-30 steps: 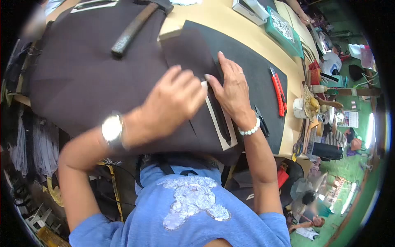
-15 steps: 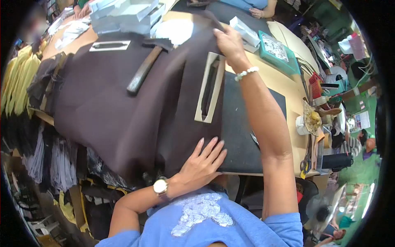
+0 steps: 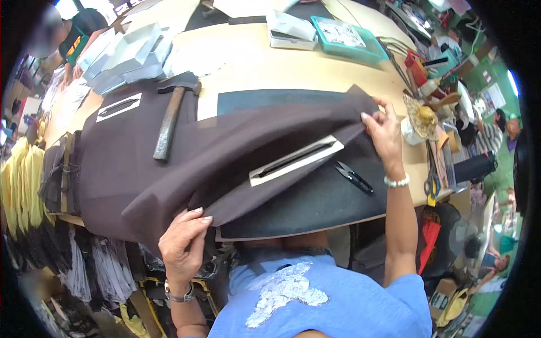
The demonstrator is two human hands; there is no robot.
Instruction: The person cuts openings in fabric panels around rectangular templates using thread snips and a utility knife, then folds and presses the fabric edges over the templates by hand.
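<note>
On surface (image 3: 248,62), dark cloth (image 3: 124,169); if pulled hard, could drag hammer (image 3: 169,123) atop. If tensioned unevenly, could crease pale frame (image 3: 297,161). Pinched at edge in left hand (image 3: 183,242) and right hand (image 3: 386,134). Could catch snips (image 3: 354,177) just beside edge.

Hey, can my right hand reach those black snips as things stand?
Probably yes: the snips lie uncovered on the dark mat, near your right hand, though its grip on the brown fabric would need releasing.
</note>
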